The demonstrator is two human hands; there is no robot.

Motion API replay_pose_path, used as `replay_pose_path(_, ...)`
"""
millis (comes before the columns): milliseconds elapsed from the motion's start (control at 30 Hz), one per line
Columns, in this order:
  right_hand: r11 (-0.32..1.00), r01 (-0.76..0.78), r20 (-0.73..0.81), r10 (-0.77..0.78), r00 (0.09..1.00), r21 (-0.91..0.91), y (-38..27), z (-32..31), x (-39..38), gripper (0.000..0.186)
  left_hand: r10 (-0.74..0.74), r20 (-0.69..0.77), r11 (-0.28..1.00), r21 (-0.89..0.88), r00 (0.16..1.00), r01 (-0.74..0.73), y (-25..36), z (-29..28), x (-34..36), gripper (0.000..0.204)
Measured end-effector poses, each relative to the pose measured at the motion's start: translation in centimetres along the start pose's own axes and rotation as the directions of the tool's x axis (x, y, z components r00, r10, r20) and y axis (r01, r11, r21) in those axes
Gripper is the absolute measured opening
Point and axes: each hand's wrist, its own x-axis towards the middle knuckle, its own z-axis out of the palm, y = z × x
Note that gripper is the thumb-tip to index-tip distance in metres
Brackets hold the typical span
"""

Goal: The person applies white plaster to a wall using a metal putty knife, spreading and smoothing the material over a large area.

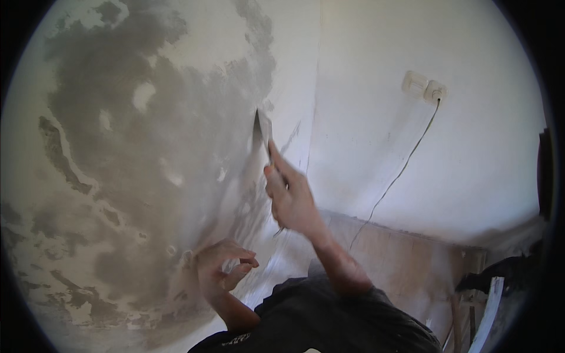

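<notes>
My right hand [291, 203] is closed round the handle of a putty knife [263, 130]. The blade points upward along the edge of a grey patch on the white wall [220, 100], close to the corner. Part of the handle is hidden in my grip. Lower and to the left, my left hand [220, 263] hovers in front of the same wall, its fingers loosely curled and a gap between them and the thumb. Nothing shows in it.
Rough, peeled spots [59, 153] mark the left wall. On the right wall sit a switch and socket [425, 86], with a thin cable [406, 165] hanging to the floor. A pale strip [488, 312] and dark items [500, 273] stand at the lower right.
</notes>
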Motion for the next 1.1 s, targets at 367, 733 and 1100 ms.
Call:
replay_pose_path(367, 0.994, 0.105, -0.121, -0.109, 0.987, -0.039, 2.4, 0.2, 1.7, 0.054, -0.076, -0.035, 0.997, 0.019, 0.997, 0.076, -0.4, 0.2, -0.7, 0.012)
replay_pose_path(733, 0.996, 0.011, -0.138, 0.0, 0.99, 0.084, 2.0, -1.4, 3.4, 0.054, -0.003, 0.015, 0.999, 0.043, 1.0, 0.003, -0.5, 0.6, 0.8, 0.011)
replay_pose_path(1100, 0.976, -0.211, 0.024, 0.21, 0.977, 0.046, 1.3, -1.3, 0.8, 0.051, 0.017, 0.013, 0.995, 0.099, 1.0, -0.018, -0.1, 0.4, 0.1, 0.013)
